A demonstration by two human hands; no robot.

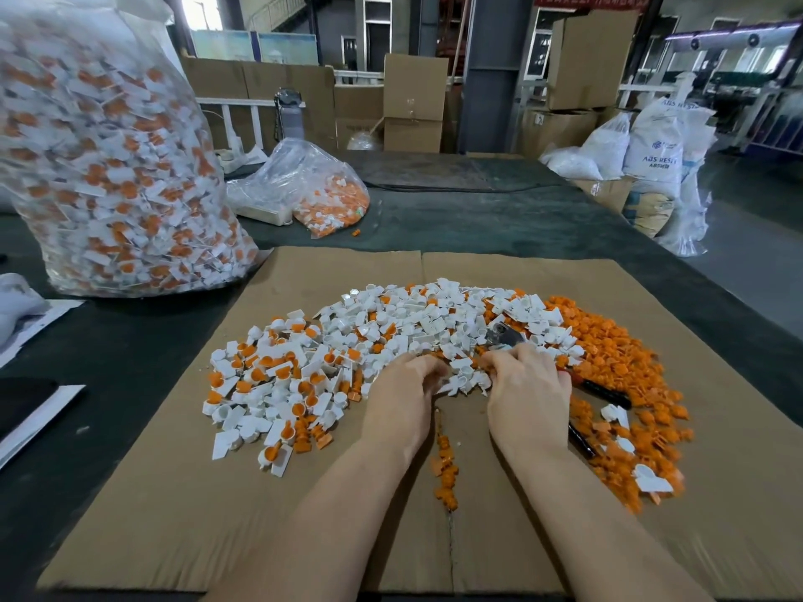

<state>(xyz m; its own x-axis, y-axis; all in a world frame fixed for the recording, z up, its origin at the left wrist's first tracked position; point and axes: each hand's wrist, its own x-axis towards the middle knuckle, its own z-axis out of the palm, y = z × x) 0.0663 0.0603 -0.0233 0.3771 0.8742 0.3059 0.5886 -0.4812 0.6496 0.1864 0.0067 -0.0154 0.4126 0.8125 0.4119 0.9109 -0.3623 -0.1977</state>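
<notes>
- The left hand [402, 388] and the right hand [528, 386] meet at the near edge of the pile. Both have their fingers curled down into the white pieces [460, 378] lying between them.
- I cannot tell whether either hand pinches a single piece.
- To do this well, I judge, one white piece should be lifted clear of its neighbours before it is worked, so that none drag along.
- The orange pieces [608, 341], heaped to the right of the right hand, are close enough to reach without leaning.
- The pliers [504, 334] lie just beyond and under the right hand, so the wrist should stay off their handles.
- Hidden: both sets of fingertips and the middle of the pliers.
- The pieces are too small to make out their exact shape.
</notes>
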